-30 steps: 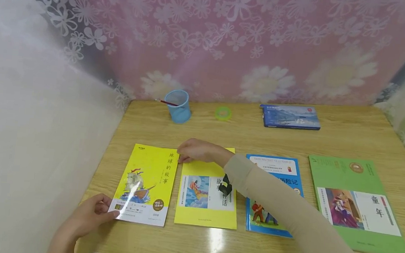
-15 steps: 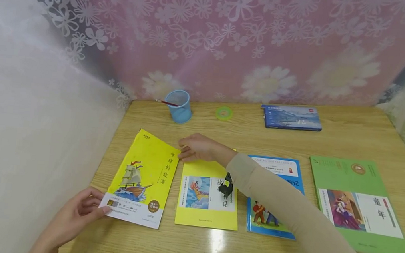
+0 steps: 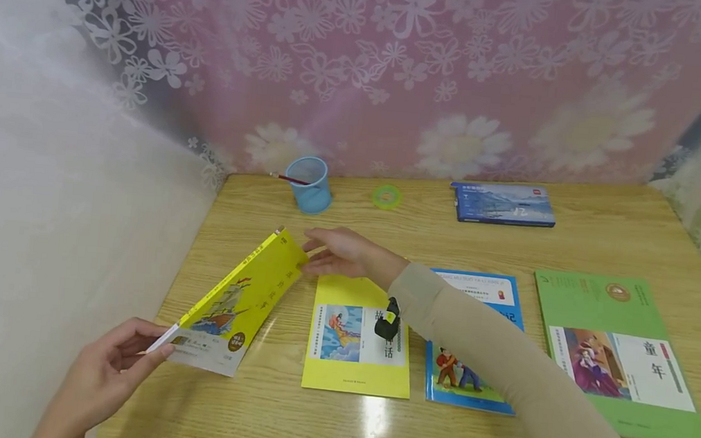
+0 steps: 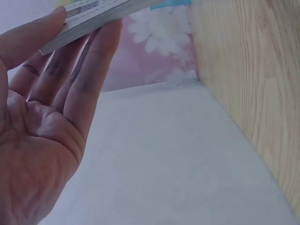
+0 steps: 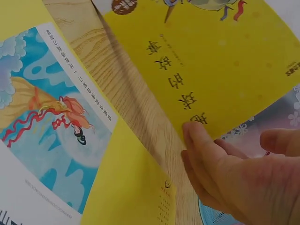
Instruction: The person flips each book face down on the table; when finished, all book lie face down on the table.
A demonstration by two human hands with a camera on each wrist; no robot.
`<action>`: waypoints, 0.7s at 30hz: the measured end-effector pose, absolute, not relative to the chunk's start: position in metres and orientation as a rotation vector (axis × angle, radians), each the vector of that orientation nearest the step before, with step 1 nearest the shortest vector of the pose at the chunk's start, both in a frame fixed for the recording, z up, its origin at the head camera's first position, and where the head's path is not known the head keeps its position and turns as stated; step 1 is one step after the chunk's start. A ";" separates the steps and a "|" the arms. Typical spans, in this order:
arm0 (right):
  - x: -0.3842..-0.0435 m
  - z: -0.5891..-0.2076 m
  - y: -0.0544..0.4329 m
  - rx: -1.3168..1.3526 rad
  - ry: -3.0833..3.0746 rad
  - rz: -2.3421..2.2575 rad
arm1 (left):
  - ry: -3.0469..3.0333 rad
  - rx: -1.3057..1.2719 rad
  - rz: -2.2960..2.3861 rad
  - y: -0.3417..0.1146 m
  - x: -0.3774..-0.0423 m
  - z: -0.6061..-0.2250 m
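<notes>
In the head view a yellow book with a sailing ship on its cover (image 3: 227, 305) stands tilted, its spine side raised off the table. My left hand (image 3: 102, 371) pinches its lower spine corner, thumb over the cover; in the left wrist view the fingers of that hand (image 4: 47, 117) lie beneath the book's page edges (image 4: 89, 29). My right hand (image 3: 350, 255) is at the upper right corner of the same book, fingers extended. The right wrist view has those fingertips (image 5: 190, 129) right at the cover's corner. Below the right hand lies a second yellow book (image 3: 355, 379).
Further right lie a blue book (image 3: 469, 396), partly under my right forearm, and a green book (image 3: 600, 303). Along the back are a blue pen cup (image 3: 311, 198) with a pencil, a round green item (image 3: 386, 196) and a blue box (image 3: 505, 205). A white wall (image 3: 78, 188) borders the left.
The ship-cover book has gone from lying flat to tilted, its spine side lifting. My left hand has come to grip its lower corner. My right hand has stayed almost in place, its fingers straightening.
</notes>
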State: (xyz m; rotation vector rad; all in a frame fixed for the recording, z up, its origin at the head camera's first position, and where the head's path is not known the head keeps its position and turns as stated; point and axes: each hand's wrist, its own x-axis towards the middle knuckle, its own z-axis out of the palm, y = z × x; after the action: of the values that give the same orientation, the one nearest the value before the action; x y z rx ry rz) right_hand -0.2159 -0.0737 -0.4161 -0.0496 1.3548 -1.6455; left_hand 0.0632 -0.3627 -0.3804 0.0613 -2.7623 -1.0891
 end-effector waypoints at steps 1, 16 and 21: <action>-0.216 -0.416 -0.074 -0.046 1.362 -1.661 | -2.757 0.056 -1.082 -0.362 0.064 -0.379; -0.221 -0.428 -0.070 -0.224 1.511 -1.727 | -2.666 -0.379 -0.801 -0.350 0.065 -0.381; -0.221 -0.428 -0.069 -0.244 1.520 -1.704 | -2.684 -0.383 -0.664 -0.345 0.066 -0.382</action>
State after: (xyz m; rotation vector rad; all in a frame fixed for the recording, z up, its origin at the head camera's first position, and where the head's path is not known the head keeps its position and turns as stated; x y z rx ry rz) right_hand -0.2214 -0.0690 -0.4283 -0.2439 1.5202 -1.7040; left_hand 0.0663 -0.3451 -0.3818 -0.3833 -2.6844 -0.6641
